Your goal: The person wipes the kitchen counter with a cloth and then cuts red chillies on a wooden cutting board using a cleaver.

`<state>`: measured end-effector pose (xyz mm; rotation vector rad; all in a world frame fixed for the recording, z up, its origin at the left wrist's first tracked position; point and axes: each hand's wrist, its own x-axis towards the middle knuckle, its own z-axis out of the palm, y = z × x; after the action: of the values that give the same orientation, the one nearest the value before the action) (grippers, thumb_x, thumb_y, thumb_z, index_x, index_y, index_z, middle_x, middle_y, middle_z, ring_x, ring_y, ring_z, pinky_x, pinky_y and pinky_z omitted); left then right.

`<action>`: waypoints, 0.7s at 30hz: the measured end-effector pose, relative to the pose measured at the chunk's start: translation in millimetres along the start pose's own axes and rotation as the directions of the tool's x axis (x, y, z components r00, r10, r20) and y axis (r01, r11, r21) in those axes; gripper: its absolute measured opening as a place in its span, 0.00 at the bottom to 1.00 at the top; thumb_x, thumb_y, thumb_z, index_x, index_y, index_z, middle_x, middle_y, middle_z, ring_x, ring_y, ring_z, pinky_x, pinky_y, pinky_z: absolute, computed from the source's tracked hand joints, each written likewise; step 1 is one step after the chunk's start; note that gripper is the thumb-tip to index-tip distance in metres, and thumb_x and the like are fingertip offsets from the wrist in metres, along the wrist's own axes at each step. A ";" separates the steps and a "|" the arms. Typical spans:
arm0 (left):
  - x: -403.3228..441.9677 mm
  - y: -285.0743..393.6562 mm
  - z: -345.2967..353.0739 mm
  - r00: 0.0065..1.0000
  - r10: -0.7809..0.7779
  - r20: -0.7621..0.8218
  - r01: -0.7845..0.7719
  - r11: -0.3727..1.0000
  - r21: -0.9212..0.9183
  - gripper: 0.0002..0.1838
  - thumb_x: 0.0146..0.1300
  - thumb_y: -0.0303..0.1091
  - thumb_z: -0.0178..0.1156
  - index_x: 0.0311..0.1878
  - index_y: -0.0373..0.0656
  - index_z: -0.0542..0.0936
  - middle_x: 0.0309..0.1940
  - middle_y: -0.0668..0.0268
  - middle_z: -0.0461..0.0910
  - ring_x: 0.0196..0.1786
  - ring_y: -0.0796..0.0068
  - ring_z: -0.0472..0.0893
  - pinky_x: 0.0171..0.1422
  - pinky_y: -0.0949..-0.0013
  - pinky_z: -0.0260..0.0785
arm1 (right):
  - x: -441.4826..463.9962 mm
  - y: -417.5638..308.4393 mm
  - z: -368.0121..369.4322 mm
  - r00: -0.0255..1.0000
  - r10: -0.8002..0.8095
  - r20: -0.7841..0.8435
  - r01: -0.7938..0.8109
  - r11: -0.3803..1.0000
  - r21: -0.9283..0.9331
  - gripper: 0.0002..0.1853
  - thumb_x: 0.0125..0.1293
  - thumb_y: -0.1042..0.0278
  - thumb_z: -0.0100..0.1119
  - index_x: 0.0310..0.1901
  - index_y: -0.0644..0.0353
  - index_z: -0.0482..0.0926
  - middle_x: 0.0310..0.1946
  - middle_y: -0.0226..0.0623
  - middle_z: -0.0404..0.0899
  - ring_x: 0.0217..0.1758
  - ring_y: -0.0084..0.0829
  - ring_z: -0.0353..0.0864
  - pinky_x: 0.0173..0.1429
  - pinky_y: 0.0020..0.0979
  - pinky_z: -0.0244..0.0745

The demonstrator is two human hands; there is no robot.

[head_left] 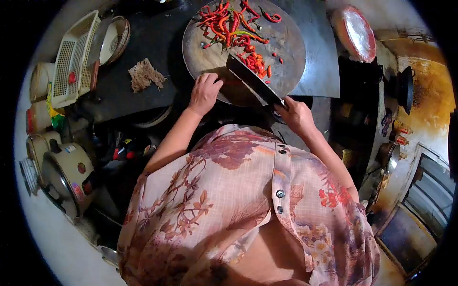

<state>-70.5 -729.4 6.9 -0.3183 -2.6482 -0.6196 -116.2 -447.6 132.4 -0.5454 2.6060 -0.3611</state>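
A round cutting board [198, 45] bears a heap of whole red chillies [229, 24] at its far side, with a few green ones among them. Cut red pieces [255, 62] lie nearer the middle, just beyond the blade. My right hand [296, 116] is closed round the handle of a cleaver [253, 80], whose dark blade slants across the board's near part. At the board's near left edge is my left hand [206, 92], its fingers curled together; whatever they may hold is hidden.
On the left are a crumpled brown cloth [144, 75], a bowl [116, 40], a cream basket [74, 59] and a rice cooker [69, 178]. A red-rimmed basin [357, 34] stands at the right. A dark pan [405, 89] hangs by the wall.
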 end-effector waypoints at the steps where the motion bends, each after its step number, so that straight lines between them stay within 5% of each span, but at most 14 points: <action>1: 0.8 1.8 -4.2 1.000 -0.006 0.020 0.005 1.000 0.011 0.10 0.55 0.28 0.54 0.39 0.44 0.80 0.37 0.63 0.73 0.45 0.62 0.72 0.51 0.61 0.66 | -2.8 -5.5 -5.6 1.000 -0.005 -0.025 0.006 1.000 0.027 0.14 0.63 0.56 0.55 0.40 0.59 0.75 0.26 0.51 0.79 0.33 0.51 0.80 0.36 0.48 0.74; 8: 5.7 1.1 4.0 0.998 -0.028 0.058 0.028 1.000 0.001 0.05 0.54 0.28 0.53 0.33 0.43 0.78 0.36 0.61 0.72 0.44 0.59 0.72 0.49 0.59 0.66 | 9.0 -7.9 10.9 0.998 0.017 0.053 -0.016 0.999 -0.031 0.16 0.64 0.54 0.53 0.41 0.60 0.75 0.26 0.53 0.79 0.33 0.54 0.79 0.36 0.49 0.73; 14: 4.8 2.0 4.5 0.998 -0.028 -0.055 0.026 0.999 -0.041 0.03 0.49 0.23 0.57 0.26 0.38 0.73 0.32 0.57 0.71 0.39 0.53 0.71 0.45 0.55 0.67 | -0.6 -22.8 0.2 0.997 0.039 -0.066 -0.034 0.996 0.083 0.16 0.63 0.55 0.55 0.41 0.61 0.74 0.27 0.54 0.79 0.33 0.54 0.79 0.37 0.48 0.73; 21: 8.9 11.2 7.1 0.989 -0.080 -0.126 0.058 0.984 -0.170 0.07 0.45 0.21 0.56 0.30 0.38 0.72 0.33 0.56 0.72 0.40 0.53 0.73 0.45 0.57 0.68 | 0.7 -19.1 6.0 0.998 0.046 -0.048 -0.042 0.996 0.084 0.15 0.63 0.55 0.54 0.40 0.61 0.75 0.26 0.54 0.79 0.32 0.54 0.79 0.37 0.49 0.73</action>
<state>-77.4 -715.1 9.1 -0.2243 -2.4947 -0.8562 -107.9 -465.7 133.4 -0.4560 2.6325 -0.4715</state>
